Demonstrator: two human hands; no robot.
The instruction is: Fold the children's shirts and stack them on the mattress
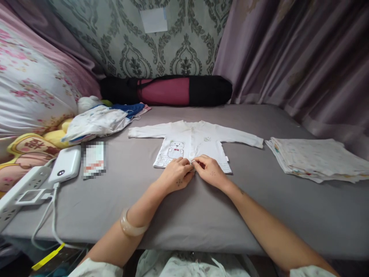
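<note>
A small white long-sleeved baby shirt (198, 134) lies spread flat on the grey sheet, its sleeves stretched out to both sides. A bear with a red bow tie is printed on its left half. At the middle of the bottom hem, my left hand (178, 174) pinches the front edge of the cloth. My right hand (209, 169) meets it there, thumb and fingertips closed on the same edge. The fingers hide what lies between them, perhaps a fastener too small to make out.
A stack of folded cloths (317, 157) lies at right. To the left are rumpled clothes (98, 121), a power bank (65, 163), a power strip (23, 192) with cables, and a blurred packet (94, 159). A long black-and-maroon bag (164, 91) lies along the wall.
</note>
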